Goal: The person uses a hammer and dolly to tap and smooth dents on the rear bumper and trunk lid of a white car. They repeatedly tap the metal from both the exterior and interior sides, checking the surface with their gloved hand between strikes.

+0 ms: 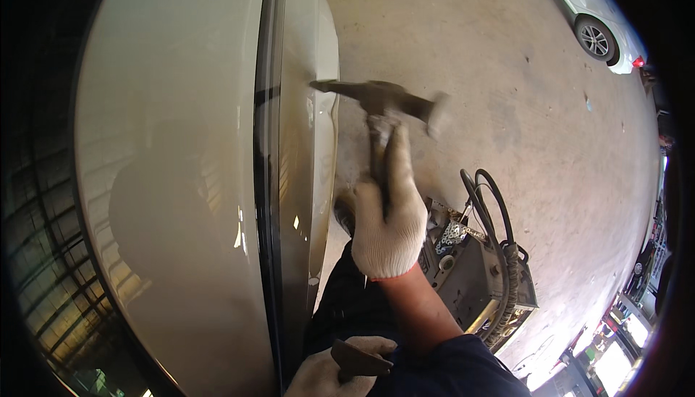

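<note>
My right hand [391, 234], in a white knit glove, grips the handle of a body hammer [382, 96]. One finger lies stretched along the handle. The hammer's narrow tip overlaps the edge of the car's side panel [297, 158]; whether they touch I cannot tell. Its broad face, toward the right, is smeared by motion. Low in the view, my gloved left hand [315, 377] closes around a dark wedge-shaped metal block [358, 359], like a dolly. It is beside the lower part of the car's side. Dents and ripples show in the light-coloured panel near the hammer.
The car's pale roof [174, 144] fills the left, bordered by a black trim strip [268, 144]. Right of my forearm, a wheeled-looking metal machine [470, 281] carries thick black cables [499, 216]. Concrete floor [470, 49] spreads beyond, with a white car [597, 13] at far right.
</note>
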`<action>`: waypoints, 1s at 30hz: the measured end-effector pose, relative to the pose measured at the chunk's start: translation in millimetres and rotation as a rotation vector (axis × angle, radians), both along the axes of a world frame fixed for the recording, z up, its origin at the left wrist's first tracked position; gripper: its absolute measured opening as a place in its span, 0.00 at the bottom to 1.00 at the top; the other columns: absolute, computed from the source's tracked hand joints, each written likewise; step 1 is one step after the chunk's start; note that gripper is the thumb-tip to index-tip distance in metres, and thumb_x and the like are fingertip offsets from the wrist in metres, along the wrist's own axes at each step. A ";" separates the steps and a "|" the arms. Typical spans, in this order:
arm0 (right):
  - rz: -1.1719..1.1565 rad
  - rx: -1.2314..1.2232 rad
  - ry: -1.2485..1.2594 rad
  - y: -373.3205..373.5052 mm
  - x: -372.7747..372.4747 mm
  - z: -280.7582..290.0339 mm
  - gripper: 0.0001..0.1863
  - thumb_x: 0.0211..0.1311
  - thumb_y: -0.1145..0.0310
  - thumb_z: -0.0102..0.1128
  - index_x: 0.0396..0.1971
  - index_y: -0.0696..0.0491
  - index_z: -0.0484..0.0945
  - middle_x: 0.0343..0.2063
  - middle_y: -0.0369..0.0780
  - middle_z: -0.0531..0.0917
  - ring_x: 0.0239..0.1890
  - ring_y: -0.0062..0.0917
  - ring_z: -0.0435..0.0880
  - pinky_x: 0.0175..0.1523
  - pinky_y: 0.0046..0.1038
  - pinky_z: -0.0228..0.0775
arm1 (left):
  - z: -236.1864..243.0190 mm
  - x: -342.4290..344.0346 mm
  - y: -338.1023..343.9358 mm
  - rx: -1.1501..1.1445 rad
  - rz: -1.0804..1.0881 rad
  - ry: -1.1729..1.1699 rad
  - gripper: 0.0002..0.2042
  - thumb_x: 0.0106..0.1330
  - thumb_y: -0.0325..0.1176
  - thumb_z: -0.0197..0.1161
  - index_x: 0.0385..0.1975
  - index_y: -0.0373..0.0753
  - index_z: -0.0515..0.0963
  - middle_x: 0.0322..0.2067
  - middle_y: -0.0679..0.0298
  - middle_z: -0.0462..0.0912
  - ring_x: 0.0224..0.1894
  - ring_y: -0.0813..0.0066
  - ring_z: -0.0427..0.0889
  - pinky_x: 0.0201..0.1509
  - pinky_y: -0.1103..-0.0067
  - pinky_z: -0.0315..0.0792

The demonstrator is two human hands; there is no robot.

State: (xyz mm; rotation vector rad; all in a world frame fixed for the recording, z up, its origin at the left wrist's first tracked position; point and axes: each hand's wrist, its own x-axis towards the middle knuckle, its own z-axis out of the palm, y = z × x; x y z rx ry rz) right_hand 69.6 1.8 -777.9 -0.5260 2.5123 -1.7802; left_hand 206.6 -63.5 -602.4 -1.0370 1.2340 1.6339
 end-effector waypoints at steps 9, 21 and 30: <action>-0.003 -0.004 -0.132 3.6 -0.2 3.9 0.38 0.68 0.82 0.60 0.78 0.66 0.61 0.58 0.61 0.83 0.53 0.46 0.89 0.59 0.35 0.80 | -11.8 18.0 6.1 -0.073 0.106 0.203 0.12 0.77 0.31 0.59 0.53 0.35 0.84 0.34 0.62 0.87 0.39 0.75 0.86 0.47 0.75 0.79; -0.005 0.000 -0.109 4.9 1.0 3.4 0.39 0.66 0.84 0.58 0.79 0.64 0.61 0.52 0.55 0.87 0.46 0.39 0.88 0.53 0.32 0.81 | -8.0 13.5 4.8 -0.039 0.117 0.085 0.11 0.78 0.29 0.59 0.53 0.38 0.84 0.35 0.68 0.85 0.34 0.83 0.79 0.39 0.82 0.74; 0.012 -0.030 -0.128 3.1 1.1 -1.3 0.39 0.68 0.83 0.57 0.79 0.61 0.61 0.44 0.51 0.87 0.38 0.34 0.86 0.48 0.31 0.80 | -14.9 19.1 11.0 -0.067 0.143 0.179 0.11 0.79 0.29 0.58 0.55 0.38 0.84 0.35 0.68 0.85 0.33 0.83 0.79 0.39 0.82 0.74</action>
